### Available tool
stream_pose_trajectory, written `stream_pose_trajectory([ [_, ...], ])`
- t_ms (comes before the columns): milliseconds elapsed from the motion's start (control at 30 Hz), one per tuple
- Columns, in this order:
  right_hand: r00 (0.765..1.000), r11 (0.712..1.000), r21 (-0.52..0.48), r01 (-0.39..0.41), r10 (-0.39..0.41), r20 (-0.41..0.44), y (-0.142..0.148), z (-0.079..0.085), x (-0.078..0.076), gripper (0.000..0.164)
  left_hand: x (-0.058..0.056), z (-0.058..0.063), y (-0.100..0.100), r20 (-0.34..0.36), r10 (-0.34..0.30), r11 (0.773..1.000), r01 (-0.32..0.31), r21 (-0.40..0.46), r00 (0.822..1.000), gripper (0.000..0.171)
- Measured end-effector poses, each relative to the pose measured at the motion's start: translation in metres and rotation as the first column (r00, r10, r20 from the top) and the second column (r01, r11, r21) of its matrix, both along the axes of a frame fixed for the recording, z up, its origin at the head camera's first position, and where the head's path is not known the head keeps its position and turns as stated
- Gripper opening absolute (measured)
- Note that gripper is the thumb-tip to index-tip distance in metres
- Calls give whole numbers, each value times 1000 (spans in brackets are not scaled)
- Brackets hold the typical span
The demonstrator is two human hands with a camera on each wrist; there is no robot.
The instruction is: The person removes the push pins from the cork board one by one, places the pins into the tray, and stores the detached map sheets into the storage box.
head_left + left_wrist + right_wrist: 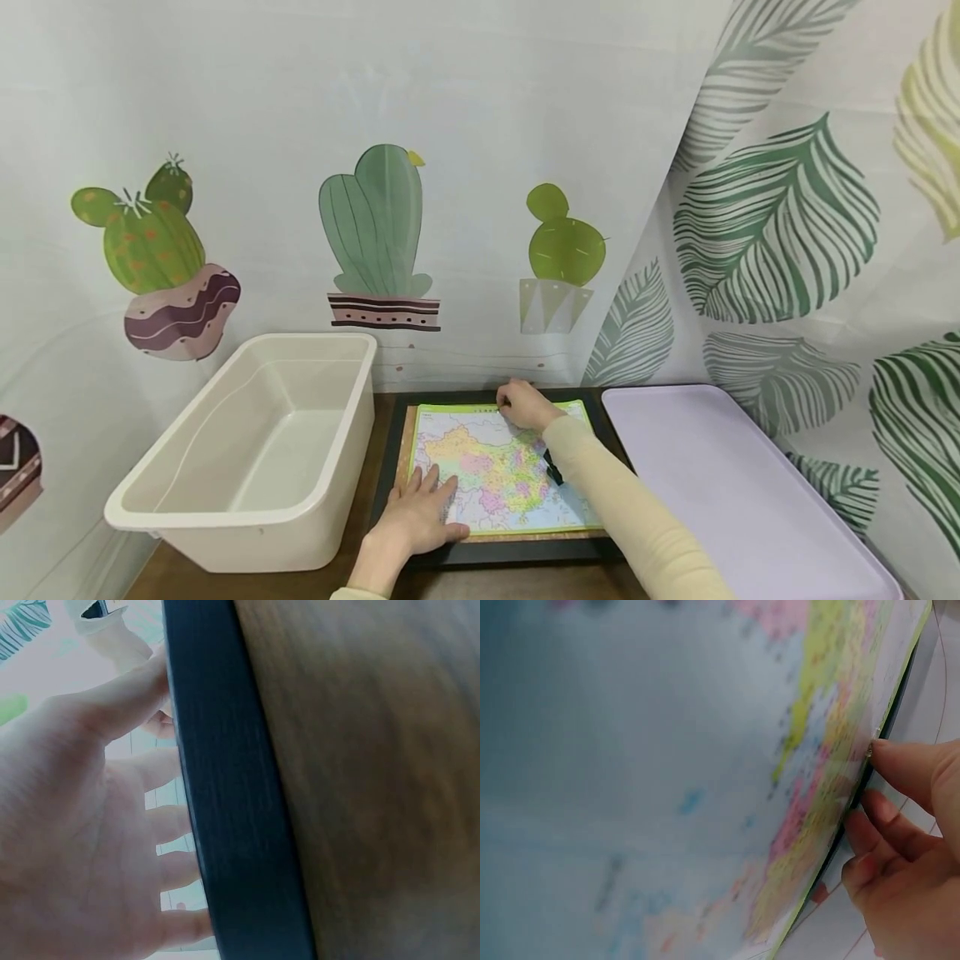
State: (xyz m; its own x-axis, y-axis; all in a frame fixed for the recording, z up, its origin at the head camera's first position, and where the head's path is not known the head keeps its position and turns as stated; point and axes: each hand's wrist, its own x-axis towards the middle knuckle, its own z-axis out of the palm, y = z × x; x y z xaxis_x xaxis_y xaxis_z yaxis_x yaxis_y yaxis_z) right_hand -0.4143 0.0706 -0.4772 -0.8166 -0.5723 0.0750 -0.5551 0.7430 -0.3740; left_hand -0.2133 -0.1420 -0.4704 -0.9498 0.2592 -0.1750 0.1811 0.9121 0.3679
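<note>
A colourful map sheet [480, 454] with a green border lies on a brown board with a black frame [525, 550]. My left hand [418, 512] is spread over the map's lower left corner, fingers straight and thumb out to the side. In the left wrist view its fingers [176, 870] reach past the black frame edge [232, 780]. At the map's top edge, my right hand [528, 406] has its fingers curled. The right wrist view has its thumb [904, 769] and fingers bunched at the edge, with a tiny shiny piece [870, 750] at the thumb tip.
A deep white plastic tub [300, 517] stands left of the framed board, close beside it. To the right lies a flat lilac tray [697, 475]. A wall cloth [480, 108] printed with cacti and leaves hangs behind the brown wooden table [517, 583].
</note>
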Motion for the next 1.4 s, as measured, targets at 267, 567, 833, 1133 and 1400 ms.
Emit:
stream_pose_trajectory([
  [267,1000,1000,-11,-4,4,11,0,1,-1,13,-2,-1,2,5,-8,1000,8,4,1000,77],
  [567,1000,999,38,14,-14,-7,-8,0,-2,14,-2,-1,1,7,-3,1000,3,1,1000,77],
  [833,997,998,25,62,-63,51,-8,0,-1,15,-1,0,2,9,-1,1000,1,5,1000,76],
  [1133,984,996,-9,90,-87,155,-5,-4,-6,13,-1,-2,1,18,-4,1000,4,8,1000,77],
  [1400,976,994,-31,108,-100,193,-3,-2,-7,13,-2,-2,0,4,-10,1000,10,10,1000,77],
])
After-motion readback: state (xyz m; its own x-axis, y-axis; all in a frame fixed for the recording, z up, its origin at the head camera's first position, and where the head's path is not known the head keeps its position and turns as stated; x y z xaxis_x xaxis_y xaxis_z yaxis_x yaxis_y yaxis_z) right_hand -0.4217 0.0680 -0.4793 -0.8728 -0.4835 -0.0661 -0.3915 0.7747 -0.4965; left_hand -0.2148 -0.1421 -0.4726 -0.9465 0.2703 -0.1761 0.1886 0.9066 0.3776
